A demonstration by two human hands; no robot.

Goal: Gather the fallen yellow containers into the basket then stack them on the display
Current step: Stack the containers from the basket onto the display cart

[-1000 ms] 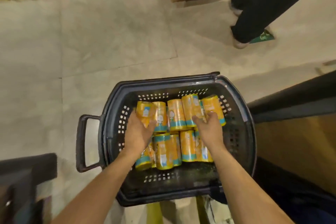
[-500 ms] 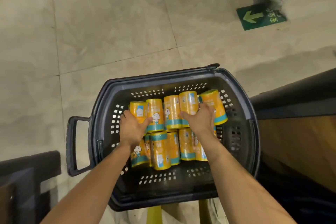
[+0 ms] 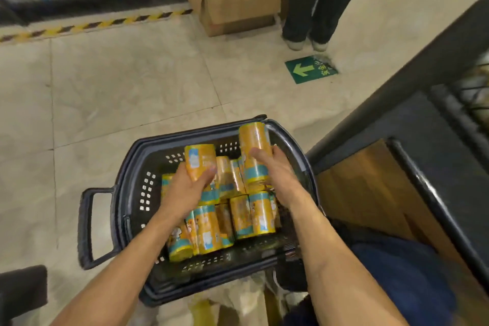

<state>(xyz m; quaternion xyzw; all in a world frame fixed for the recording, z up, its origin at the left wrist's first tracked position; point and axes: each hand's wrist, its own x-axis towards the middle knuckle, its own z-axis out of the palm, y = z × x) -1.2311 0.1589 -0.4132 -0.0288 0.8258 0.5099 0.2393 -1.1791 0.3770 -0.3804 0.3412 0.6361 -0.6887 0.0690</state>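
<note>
A dark plastic basket [image 3: 132, 180] sits on the tiled floor below me, holding several yellow containers with teal bands [image 3: 254, 216] lying on their sides. My left hand [image 3: 185, 190] grips one yellow container [image 3: 199, 160], raised above the pile at the basket's left. My right hand [image 3: 275, 169] grips another yellow container [image 3: 255, 145], lifted upright near the basket's far right rim. A dark display stand with a wooden panel [image 3: 370, 193] rises at the right.
The basket's handle [image 3: 86, 227] sticks out to the left. A cardboard box [image 3: 238, 5] and a person's legs [image 3: 312, 8] stand ahead. A green arrow sticker [image 3: 309, 69] lies on the floor. Shelving runs along the back behind striped tape [image 3: 92, 25].
Both hands closed on a container each and lifted them out of the pile. My view tilted upward, bringing the shelves, box and display stand into sight.
</note>
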